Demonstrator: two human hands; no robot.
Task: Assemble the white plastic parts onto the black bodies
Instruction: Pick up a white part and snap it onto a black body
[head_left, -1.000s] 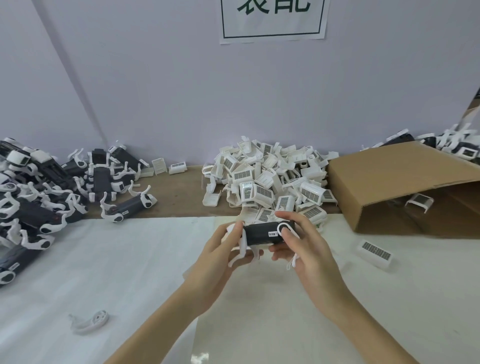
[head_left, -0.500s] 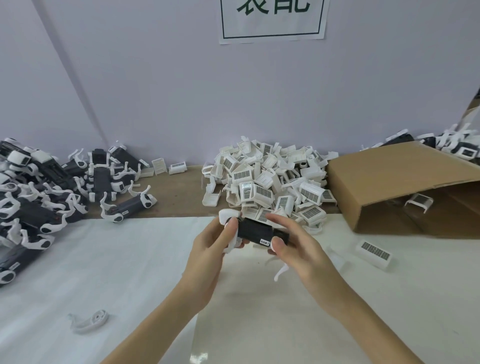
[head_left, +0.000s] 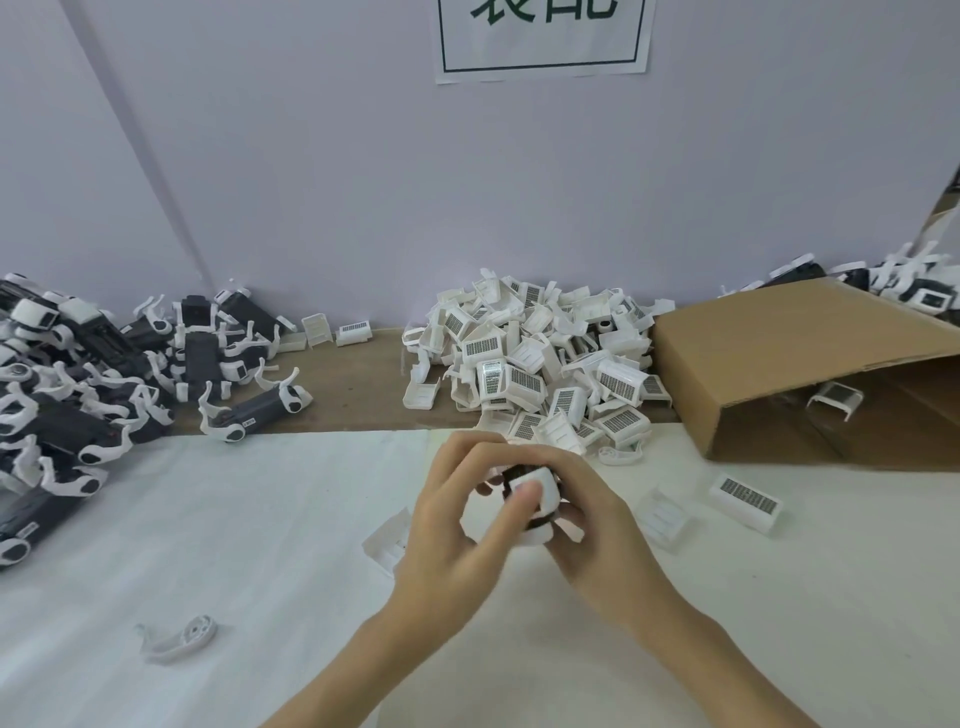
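Both hands hold one black body (head_left: 535, 499) with white plastic parts on it, turned end-on toward me above the white sheet. My left hand (head_left: 457, 525) grips it from the left, thumb on the white end cap. My right hand (head_left: 592, 525) wraps round it from the right and hides most of the black. A pile of white plastic parts (head_left: 540, 364) with barcode labels lies just behind the hands. Assembled black bodies with white clips (head_left: 93, 395) are heaped at the left.
An open cardboard box (head_left: 789, 353) lies on its side at the right. Loose white parts lie on the sheet: a labelled one (head_left: 745, 501), a clear one (head_left: 662, 517), one under my left hand (head_left: 387, 543), and a clip (head_left: 179, 636) at the lower left.
The black body lay sideways between my hands; now it is turned end-on, with both hands closed more tightly round it and lowered slightly toward me.
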